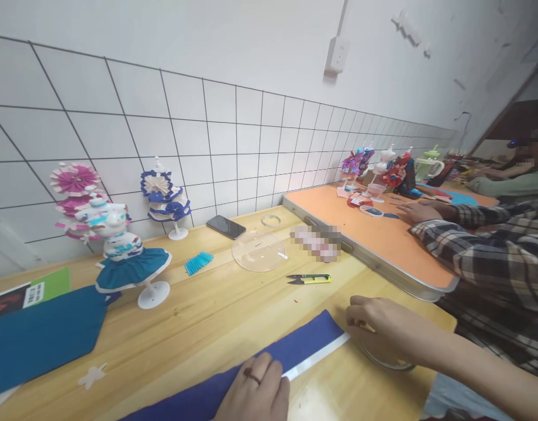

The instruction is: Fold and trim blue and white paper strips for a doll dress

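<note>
A dark blue fabric strip (315,336) lies slantwise across the near part of the wooden table. My left hand (255,389) presses down on it, fingers bent and close together, a ring on one finger. Along the strip's near edge runs a band of white tape (313,358), stretching from my left fingertips toward my right hand. My right hand (380,327) is closed, fingers curled around a roll of tape (392,365) whose rim shows below the palm. Beyond the strip lie yellow-handled thread snips (310,279).
A small dress form in a teal skirt (135,266) and one with blue frills (166,202) stand left. A phone (226,226), clear disc (259,251), teal pleated piece (199,263) and teal fabric (45,333) lie about. A co-worker's plaid sleeve (483,245) rests over an orange table (383,242).
</note>
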`<state>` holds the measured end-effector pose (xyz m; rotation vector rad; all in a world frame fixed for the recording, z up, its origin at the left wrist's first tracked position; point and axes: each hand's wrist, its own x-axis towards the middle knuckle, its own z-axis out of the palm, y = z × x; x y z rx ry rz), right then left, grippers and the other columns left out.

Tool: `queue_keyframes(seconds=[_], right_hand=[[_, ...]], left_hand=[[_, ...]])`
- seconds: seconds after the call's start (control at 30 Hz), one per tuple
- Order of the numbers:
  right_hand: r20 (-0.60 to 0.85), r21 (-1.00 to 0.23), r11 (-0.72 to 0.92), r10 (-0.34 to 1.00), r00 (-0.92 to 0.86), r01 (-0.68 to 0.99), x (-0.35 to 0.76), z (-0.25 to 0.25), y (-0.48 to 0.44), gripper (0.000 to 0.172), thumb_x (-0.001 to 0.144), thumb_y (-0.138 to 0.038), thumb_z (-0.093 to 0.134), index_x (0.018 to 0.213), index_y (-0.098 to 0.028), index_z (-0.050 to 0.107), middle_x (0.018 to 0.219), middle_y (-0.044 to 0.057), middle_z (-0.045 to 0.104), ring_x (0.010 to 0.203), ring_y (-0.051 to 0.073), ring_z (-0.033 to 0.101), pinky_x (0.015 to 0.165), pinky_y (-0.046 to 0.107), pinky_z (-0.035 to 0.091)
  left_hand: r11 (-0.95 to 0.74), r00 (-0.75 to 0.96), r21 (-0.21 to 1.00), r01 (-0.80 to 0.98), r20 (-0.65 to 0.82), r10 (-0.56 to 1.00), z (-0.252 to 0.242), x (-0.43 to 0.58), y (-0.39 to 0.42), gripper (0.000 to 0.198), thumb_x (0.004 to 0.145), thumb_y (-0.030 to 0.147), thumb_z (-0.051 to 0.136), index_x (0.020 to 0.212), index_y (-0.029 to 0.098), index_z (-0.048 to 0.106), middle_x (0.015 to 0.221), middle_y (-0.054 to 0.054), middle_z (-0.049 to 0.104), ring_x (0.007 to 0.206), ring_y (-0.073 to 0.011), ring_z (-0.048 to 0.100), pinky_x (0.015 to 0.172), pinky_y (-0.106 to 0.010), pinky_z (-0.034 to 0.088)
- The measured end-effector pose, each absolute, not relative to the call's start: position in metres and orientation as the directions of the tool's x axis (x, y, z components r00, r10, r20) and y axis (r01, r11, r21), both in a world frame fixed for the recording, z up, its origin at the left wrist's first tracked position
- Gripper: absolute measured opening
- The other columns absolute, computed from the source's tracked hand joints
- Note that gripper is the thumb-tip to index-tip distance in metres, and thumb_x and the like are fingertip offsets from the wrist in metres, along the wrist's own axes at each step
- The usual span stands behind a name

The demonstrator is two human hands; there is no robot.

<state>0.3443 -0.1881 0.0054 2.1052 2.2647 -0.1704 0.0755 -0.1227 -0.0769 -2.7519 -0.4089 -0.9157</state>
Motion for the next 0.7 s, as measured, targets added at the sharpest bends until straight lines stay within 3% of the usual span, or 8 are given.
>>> queue_keyframes(seconds=[0.1, 0.17, 0.27, 0.4, 0.7], right_hand=[[-0.121, -0.08, 0.046, 0.991, -0.055, 0.996, 0.342, 0.01, -0.187, 0.017, 0.079, -0.014, 0.045, 0.072, -0.021, 0.059, 0.072, 0.001, 0.064, 0.061, 0.016, 0.06, 0.053, 0.024, 0.036], [-0.129, -0.092, 0.038, 0.99, -0.05, 0.995, 0.34, 0.013, -0.187, 0.017, 0.079, -0.014, 0.045, 0.072, -0.021, 0.059, 0.072, 0.002, 0.064, 0.06, 0.016, 0.059, 0.053, 0.023, 0.036], [-0.143, -0.113, 0.025, 0.989, -0.042, 0.993, 0.339, 0.017, -0.189, 0.016, 0.079, -0.016, 0.044, 0.071, -0.02, 0.058, 0.071, 0.002, 0.064, 0.06, 0.015, 0.059, 0.054, 0.024, 0.037], [-0.151, -0.115, -0.018, 0.989, 0.001, 0.993, 0.34, 0.013, -0.189, 0.015, 0.079, -0.016, 0.044, 0.072, -0.02, 0.056, 0.071, 0.002, 0.064, 0.061, 0.016, 0.058, 0.054, 0.024, 0.036], [-0.148, -0.042, -0.096, 0.985, 0.088, 0.995, 0.341, 0.007, -0.19, 0.013, 0.075, -0.013, 0.045, 0.066, -0.019, 0.051, 0.064, 0.002, 0.062, 0.055, 0.016, 0.054, 0.049, 0.024, 0.028]], left_hand=[[-0.948, 0.765, -0.17, 0.27, 0.636, 0.104, -0.073, 0.083, -0.116, 0.02, 0.089, 0.022, 0.04, 0.092, 0.018, 0.059, 0.1, -0.001, 0.066, 0.095, -0.0172, 0.057, 0.08, -0.027, 0.044], [-0.957, 0.846, -0.225, 0.183, 0.532, 0.036, -0.067, 0.087, -0.111, 0.037, 0.088, 0.043, 0.039, 0.105, 0.015, 0.057, 0.111, -0.004, 0.064, 0.104, -0.0189, 0.055, 0.085, -0.028, 0.043], [-0.975, 0.92, -0.193, 0.109, 0.39, 0.026, -0.061, 0.092, -0.106, 0.06, 0.083, 0.059, 0.036, 0.116, 0.012, 0.052, 0.119, -0.008, 0.06, 0.112, -0.0213, 0.051, 0.088, -0.03, 0.042], [-0.985, 0.949, -0.126, 0.121, 0.306, 0.078, -0.062, 0.098, -0.104, 0.063, 0.082, 0.062, 0.036, 0.119, 0.012, 0.05, 0.125, -0.01, 0.055, 0.116, -0.0225, 0.048, 0.09, -0.033, 0.041], [-0.987, 0.946, -0.078, 0.14, 0.304, 0.111, -0.072, 0.098, -0.103, 0.064, 0.079, 0.061, 0.043, 0.124, 0.015, 0.046, 0.129, -0.01, 0.051, 0.12, -0.0257, 0.044, 0.092, -0.037, 0.042]])
